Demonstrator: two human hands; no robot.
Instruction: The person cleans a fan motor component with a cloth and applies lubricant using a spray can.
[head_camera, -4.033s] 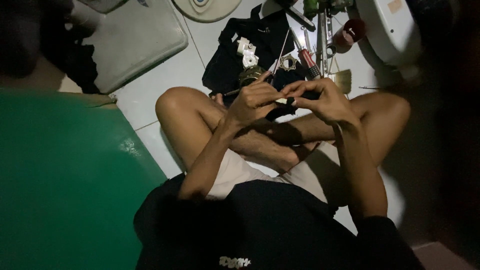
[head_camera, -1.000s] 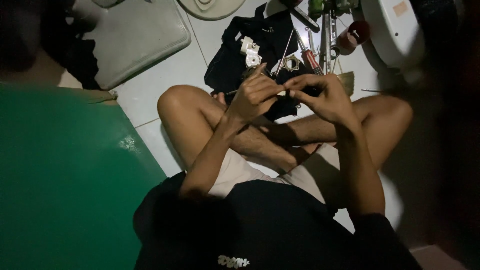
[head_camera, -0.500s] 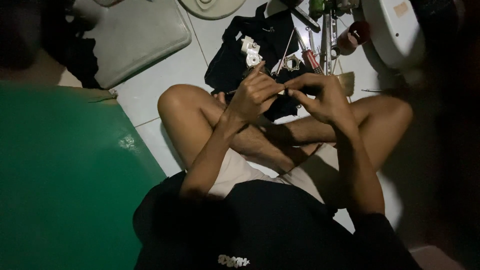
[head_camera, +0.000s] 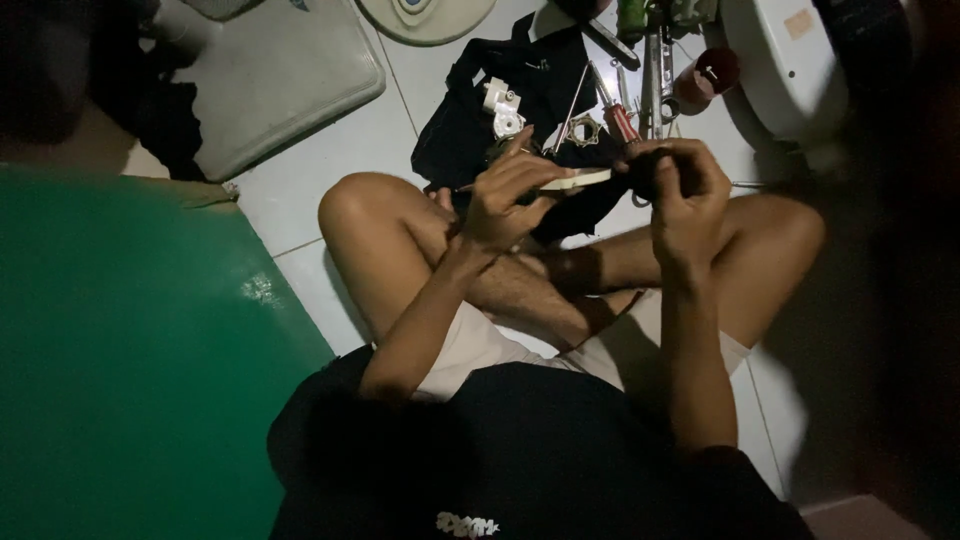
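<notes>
Screwdrivers (head_camera: 622, 118) lie on a cloth (head_camera: 540, 90), seemingly just beyond both hands (head_camera: 515, 190).

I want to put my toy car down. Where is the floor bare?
Bare tile lies between the grey lid and the black cloth, and beside the left knee. The black cloth is crowded with screwdrivers and small parts.

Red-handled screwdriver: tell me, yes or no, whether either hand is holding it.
No. The screwdriver lies on the black cloth on the floor, beyond the left hand and right hand, which hold other things.
</notes>
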